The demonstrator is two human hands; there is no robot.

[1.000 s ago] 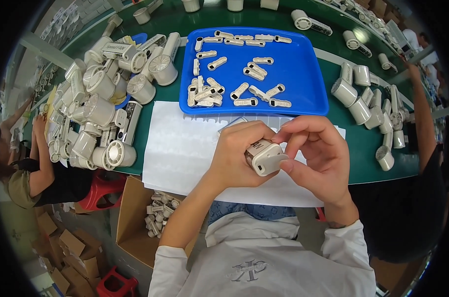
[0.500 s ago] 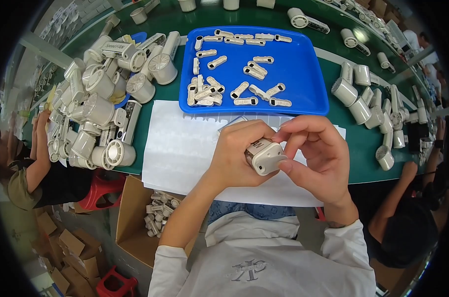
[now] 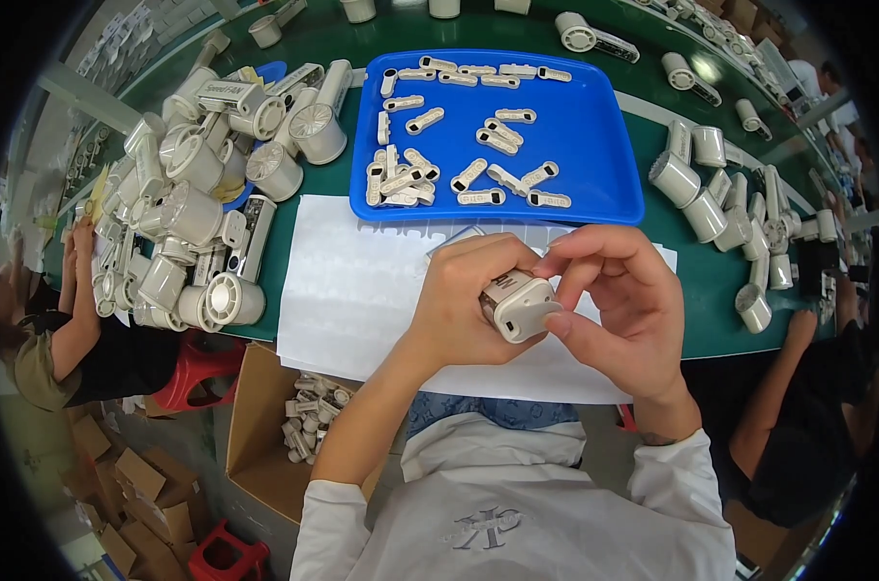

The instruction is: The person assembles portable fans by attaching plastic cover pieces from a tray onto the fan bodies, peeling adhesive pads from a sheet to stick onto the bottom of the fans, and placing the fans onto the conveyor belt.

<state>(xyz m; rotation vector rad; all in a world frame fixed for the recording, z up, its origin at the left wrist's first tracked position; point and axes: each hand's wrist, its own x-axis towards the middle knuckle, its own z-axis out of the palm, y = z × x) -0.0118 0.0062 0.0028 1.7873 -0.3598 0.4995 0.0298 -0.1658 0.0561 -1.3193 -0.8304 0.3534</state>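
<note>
Left grip wraps a white boxy plastic device; right grip, pinch unclear, touches the pale rounded plastic flap between grips. Uneven thumb pressure could bend it.

White device largely out of sight behind the left fingers

White top with a grey embroidered emblem, loose white sleeves, patterned blue denim below
</note>
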